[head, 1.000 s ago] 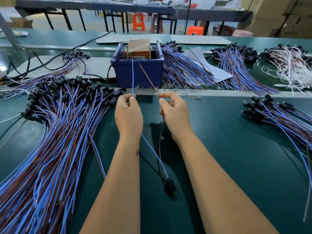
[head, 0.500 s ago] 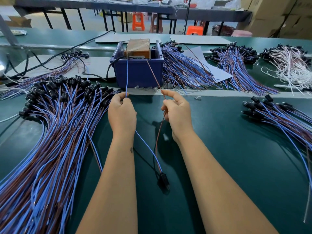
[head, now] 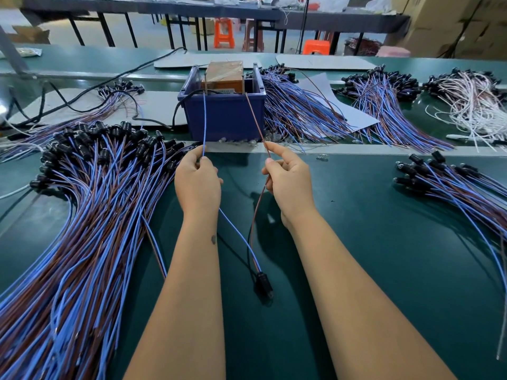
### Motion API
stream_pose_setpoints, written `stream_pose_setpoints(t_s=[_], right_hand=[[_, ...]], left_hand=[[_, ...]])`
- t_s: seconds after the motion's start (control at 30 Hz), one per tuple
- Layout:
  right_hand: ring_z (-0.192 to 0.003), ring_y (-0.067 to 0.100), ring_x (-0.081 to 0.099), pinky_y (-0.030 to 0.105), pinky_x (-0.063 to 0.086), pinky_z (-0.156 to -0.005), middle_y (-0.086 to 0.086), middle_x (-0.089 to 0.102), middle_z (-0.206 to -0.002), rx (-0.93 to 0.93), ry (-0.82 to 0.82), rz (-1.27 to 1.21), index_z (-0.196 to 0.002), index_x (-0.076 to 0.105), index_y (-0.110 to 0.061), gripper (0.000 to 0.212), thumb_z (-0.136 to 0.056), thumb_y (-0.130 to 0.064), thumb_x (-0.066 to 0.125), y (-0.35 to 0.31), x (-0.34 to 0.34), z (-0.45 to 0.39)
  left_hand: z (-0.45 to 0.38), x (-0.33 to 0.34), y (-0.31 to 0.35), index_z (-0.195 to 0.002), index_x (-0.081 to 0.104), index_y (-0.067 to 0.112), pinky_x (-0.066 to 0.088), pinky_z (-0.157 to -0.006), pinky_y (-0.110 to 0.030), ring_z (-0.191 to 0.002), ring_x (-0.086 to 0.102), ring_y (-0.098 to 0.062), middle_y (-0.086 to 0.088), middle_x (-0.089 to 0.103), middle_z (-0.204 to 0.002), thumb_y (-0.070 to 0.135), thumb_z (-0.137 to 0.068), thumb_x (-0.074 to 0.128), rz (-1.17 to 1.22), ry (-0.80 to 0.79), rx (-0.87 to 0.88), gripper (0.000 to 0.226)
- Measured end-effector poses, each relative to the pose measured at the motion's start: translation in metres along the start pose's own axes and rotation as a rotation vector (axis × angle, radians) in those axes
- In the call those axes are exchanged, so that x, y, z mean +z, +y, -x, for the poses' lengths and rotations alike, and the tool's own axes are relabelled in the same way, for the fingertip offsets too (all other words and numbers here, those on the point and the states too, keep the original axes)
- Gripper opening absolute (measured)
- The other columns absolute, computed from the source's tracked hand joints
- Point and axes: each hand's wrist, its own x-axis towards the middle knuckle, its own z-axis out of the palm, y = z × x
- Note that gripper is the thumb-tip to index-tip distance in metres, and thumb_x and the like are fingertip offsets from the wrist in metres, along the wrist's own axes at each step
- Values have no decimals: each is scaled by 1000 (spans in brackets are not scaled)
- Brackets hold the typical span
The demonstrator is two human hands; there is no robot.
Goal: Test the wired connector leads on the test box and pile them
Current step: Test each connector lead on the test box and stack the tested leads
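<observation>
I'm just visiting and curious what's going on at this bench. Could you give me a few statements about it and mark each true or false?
1. The left hand pinches a blue wire. True.
2. The right hand holds a white wire. False: it pinches a brown wire.
3. Both wires run up to the blue bin. True.
4. The black connector joining the two wires sits inside the bin. False: it is low between the forearms, over the green table.
5. The biggest pile of leads lies to the person's left. True.
</observation>
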Motion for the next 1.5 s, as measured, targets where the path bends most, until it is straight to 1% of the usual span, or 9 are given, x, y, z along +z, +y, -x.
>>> stream_pose_setpoints(t_s=[0.1,0.13,0.3,0.47,0.6,0.87,1.0,1.13,1.5], right_hand=[[-57,8,44,18,42,-53,-2,53,-70,7,-4,-4,-116,66,-30,33,-97,-8,49,1,0,-1],[-58,8,44,18,42,-54,-2,54,-70,6,-8,-5,-115,66,-31,33,-97,-8,49,1,0,-1],[-57,7,45,17,42,-53,-4,55,-69,-5,-22,-13,-105,66,-41,37,-97,-9,49,2,0,-2],[-61,8,48,21,46,-59,-6,55,-70,-18,-33,17,-102,64,-45,39,-98,-10,48,3,0,-3],[-59,7,48,17,45,-55,-6,55,-71,-13,-44,13,-105,64,-44,38,-98,-10,48,2,0,-4],[-59,5,48,17,46,-55,-5,55,-71,-14,-52,12,-105,63,-44,37,-98,-10,49,1,-1,-3],[-59,5,49,18,47,-56,-6,55,-70,-14,-51,17,-105,63,-44,37,-98,-10,49,1,-1,-3],[-56,4,47,15,44,-52,-5,55,-70,-10,-55,6,-110,64,-40,36,-98,-10,49,1,-1,-3],[-59,7,47,15,43,-52,-2,54,-72,-2,-59,36,-123,63,-30,36,-98,-8,48,4,0,-6]], left_hand=[[-3,-2,-1,-128,61,25,47,-58,-20,-43,50,2,8,56,-67,13,-100,42,27,10,-36,36],[-5,-2,-2,-127,62,25,48,-59,-21,-43,50,2,8,57,-66,13,-100,43,42,14,-48,35],[-10,-2,-4,-123,66,24,37,-43,-13,-39,41,0,13,56,-57,12,-99,47,50,11,-56,32],[-11,-2,-5,-118,67,28,36,-47,-18,-42,38,-2,13,58,-59,14,-98,49,20,3,-59,30],[-11,-2,-3,-107,66,35,35,-50,-20,-42,37,-3,13,59,-58,14,-98,49,20,5,-72,29],[-14,-3,-3,-120,68,27,35,-51,-22,-41,37,-3,12,60,-60,13,-98,49,-11,0,-86,32],[-15,-3,-4,-118,68,28,34,-50,-22,-40,37,-2,12,61,-59,14,-97,49,-19,2,-88,32],[-17,-3,-5,-119,68,28,35,-50,-21,-39,37,-2,13,61,-60,14,-97,49,-24,5,-96,32],[-15,-3,-4,-112,68,34,36,-54,-23,-47,41,-7,12,62,-61,15,-96,49,-28,-4,-90,32]])
